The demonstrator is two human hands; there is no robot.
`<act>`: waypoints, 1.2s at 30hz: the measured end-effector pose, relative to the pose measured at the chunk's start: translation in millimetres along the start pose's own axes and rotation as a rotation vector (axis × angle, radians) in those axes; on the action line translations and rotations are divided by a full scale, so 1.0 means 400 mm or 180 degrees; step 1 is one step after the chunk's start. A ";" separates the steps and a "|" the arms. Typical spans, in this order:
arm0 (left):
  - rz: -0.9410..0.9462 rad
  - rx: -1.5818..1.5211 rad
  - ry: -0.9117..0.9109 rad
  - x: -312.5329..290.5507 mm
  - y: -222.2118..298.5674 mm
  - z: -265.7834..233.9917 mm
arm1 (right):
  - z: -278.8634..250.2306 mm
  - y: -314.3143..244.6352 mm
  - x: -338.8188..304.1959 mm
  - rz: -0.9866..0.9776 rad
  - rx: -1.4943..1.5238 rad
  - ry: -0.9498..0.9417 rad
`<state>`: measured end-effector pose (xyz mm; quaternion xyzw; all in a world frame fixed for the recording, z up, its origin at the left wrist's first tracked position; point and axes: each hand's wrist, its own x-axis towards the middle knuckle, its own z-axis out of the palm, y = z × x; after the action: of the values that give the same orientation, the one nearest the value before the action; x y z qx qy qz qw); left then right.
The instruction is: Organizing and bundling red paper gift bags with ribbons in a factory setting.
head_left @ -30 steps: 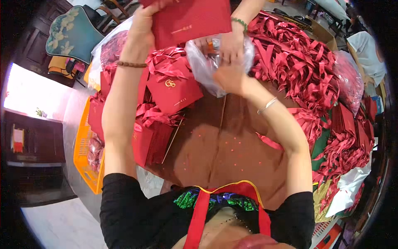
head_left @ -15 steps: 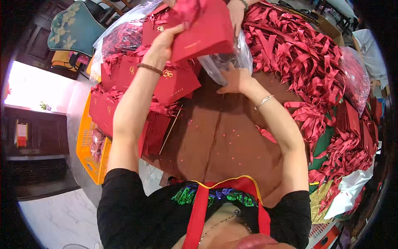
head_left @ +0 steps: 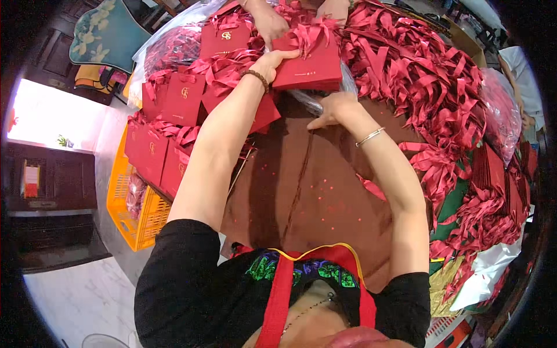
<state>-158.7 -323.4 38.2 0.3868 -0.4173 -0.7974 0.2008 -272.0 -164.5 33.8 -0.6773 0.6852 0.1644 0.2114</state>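
A stack of red paper gift bags [head_left: 307, 65] with red ribbon handles is at the far middle of the table. My left hand [head_left: 277, 62] grips its left edge, thumb on top. Under and beside the stack lies a clear plastic bag [head_left: 310, 103], mostly hidden by it. My right hand [head_left: 337, 109] holds the near edge of that plastic, one finger stretched toward the table. Across from me, a co-worker's hand [head_left: 270, 24] reaches to the stack's far left side, and their other hand [head_left: 333, 9] is behind the ribbons.
More red gift bags [head_left: 183, 100] are piled on the left, by an orange crate [head_left: 130, 217]. A heap of red ribbon-handled bags [head_left: 415, 75] covers the right side. The brown table [head_left: 301, 185] has small red specks on it. A floral chair [head_left: 107, 37] stands far left.
My left hand has brought the gift bag stack right and lower, over the plastic bag. My right hand has curled onto the plastic's edge. The co-worker's hands have shifted around the stack.
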 end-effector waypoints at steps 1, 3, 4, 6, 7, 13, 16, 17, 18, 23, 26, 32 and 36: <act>-0.0015 -0.0004 0.0003 -0.002 -0.002 0.000 | -0.007 -0.001 0.003 0.0046 -0.0036 -0.0300; -0.0137 -0.0026 0.0077 -0.005 0.001 0.000 | 0.004 0.000 0.006 0.0165 -0.0022 -0.0164; -0.0184 -0.0035 0.0124 -0.007 0.003 -0.005 | 0.008 0.001 0.006 0.0271 -0.0021 -0.0005; -0.0020 0.0022 -0.0081 -0.001 0.000 -0.009 | 0.021 0.018 -0.003 0.0351 -0.0012 0.0203; -0.0030 0.0080 0.0025 0.011 0.000 -0.014 | 0.019 0.017 -0.007 0.0425 -0.0010 0.0427; -0.0176 0.0092 0.0366 0.065 -0.007 0.022 | 0.004 -0.028 -0.033 -0.0157 0.0120 0.0221; -0.0283 0.0169 0.0490 0.116 -0.026 0.027 | 0.007 -0.055 -0.042 -0.0316 -0.0017 0.0264; -0.0278 0.0126 0.0612 0.145 -0.024 -0.025 | -0.008 -0.087 -0.037 -0.0461 -0.0097 0.0284; -0.0195 0.0107 0.0741 0.171 -0.017 -0.104 | -0.030 -0.129 -0.033 -0.0662 -0.0194 0.0333; -0.0290 0.0209 0.0518 0.129 -0.085 0.017 | 0.027 -0.052 -0.009 -0.0337 -0.0167 0.0133; -0.0103 0.0090 0.0542 0.108 -0.070 -0.042 | -0.001 -0.054 -0.040 -0.0266 -0.0229 0.0205; 0.0082 -0.0255 0.0466 0.124 -0.106 -0.043 | 0.002 0.067 -0.047 -0.0045 0.0504 0.0282; 0.0100 -0.0262 0.0758 0.176 -0.109 -0.098 | -0.016 0.037 -0.067 0.0021 -0.0404 0.0710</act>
<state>-171.4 -363.8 -42.8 0.4636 -0.3635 -0.7590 0.2771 -287.3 -144.4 52.1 -0.7011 0.6949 0.1318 0.0901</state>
